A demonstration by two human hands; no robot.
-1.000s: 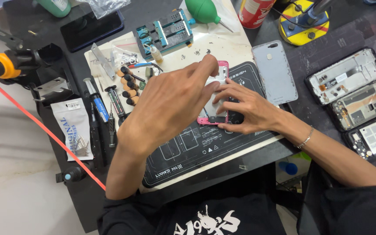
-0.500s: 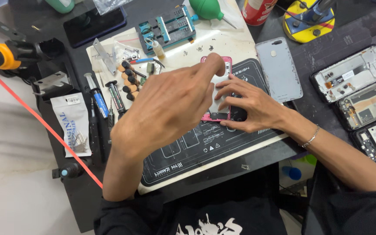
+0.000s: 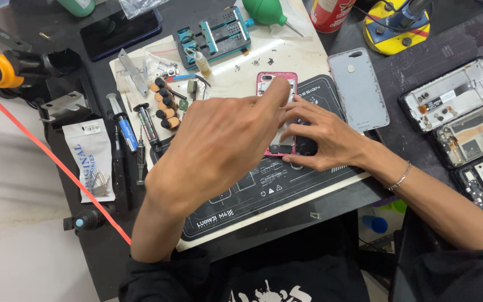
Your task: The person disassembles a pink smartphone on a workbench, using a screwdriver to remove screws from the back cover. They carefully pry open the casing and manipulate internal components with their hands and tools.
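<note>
Head view: both hands are staying on the pink phone frame (image 3: 278, 112), left hand (image 3: 219, 145) now reaching toward twelve o'clock, fingertips pinching it; right hand (image 3: 322, 137) pressing flat, gripping nothing.

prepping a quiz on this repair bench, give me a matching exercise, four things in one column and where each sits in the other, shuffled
Things:
1. pink phone frame
2. grey back cover
3. green air blower
4. white packet

Places:
A. far edge of the bench, beside a red can
B. under the fingers of the left hand and right hand, on the dark mat
C. left of the screwdrivers, near the red cable
D. right of the pink frame, partly on the mat's corner

Pairs: 1-B, 2-D, 3-A, 4-C
</note>
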